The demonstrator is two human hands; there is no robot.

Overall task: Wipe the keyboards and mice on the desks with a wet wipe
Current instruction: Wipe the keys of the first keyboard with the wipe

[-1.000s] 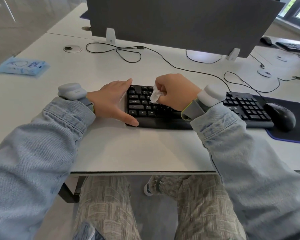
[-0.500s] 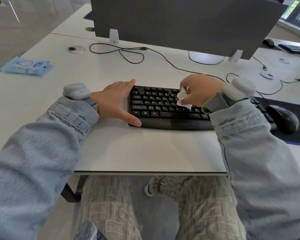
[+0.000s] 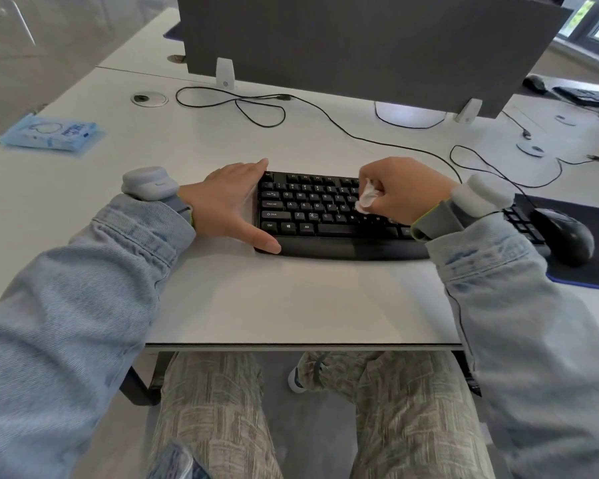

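Note:
A black keyboard (image 3: 312, 216) lies on the white desk (image 3: 291, 305) in front of me. My left hand (image 3: 227, 205) rests flat against the keyboard's left end, fingers straight and thumb along its front edge. My right hand (image 3: 405, 193) is curled over the middle keys and pinches a crumpled white wet wipe (image 3: 367, 200) against them. The right part of the keyboard is hidden behind my right wrist and sleeve. A black mouse (image 3: 567, 235) sits on a dark mouse pad (image 3: 588, 243) to the right.
A blue pack of wipes (image 3: 52, 134) lies at the desk's far left. Black cables (image 3: 263, 105) loop behind the keyboard, below a grey partition (image 3: 360, 39). Another keyboard (image 3: 592, 96) and mouse (image 3: 535, 83) sit on the far right desk.
My right hand with the wipe has swept from the keyboard's left keys rightward to its middle. My left hand has stayed against the left end.

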